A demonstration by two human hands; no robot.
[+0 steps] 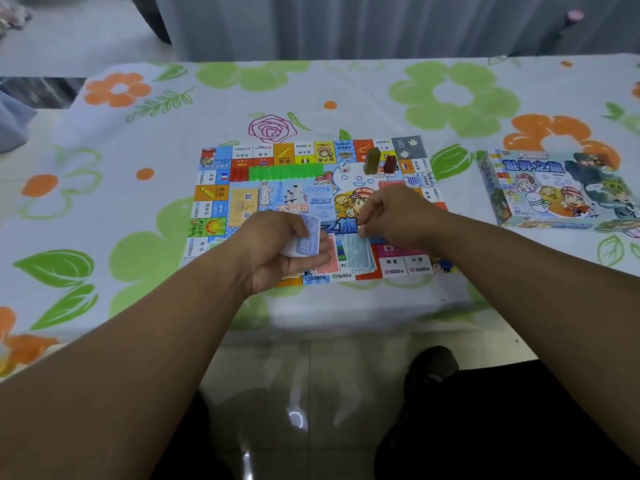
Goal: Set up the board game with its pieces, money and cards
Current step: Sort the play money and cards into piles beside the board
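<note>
Board [398, 265] beneath hands [277, 247], banknotes [308, 239] in left

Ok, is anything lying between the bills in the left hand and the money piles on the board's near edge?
Nothing visible. The left hand holds the blue bills right beside the red pile. The grey-blue pile lies just past that, and the right hand, fingers curled, sits at its far end.

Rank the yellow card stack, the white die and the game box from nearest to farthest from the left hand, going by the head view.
1. yellow card stack: just beyond the left hand, on the board's left part.
2. white die: farther up the board, near its far edge.
3. game box: off the board, far to the right.
</note>
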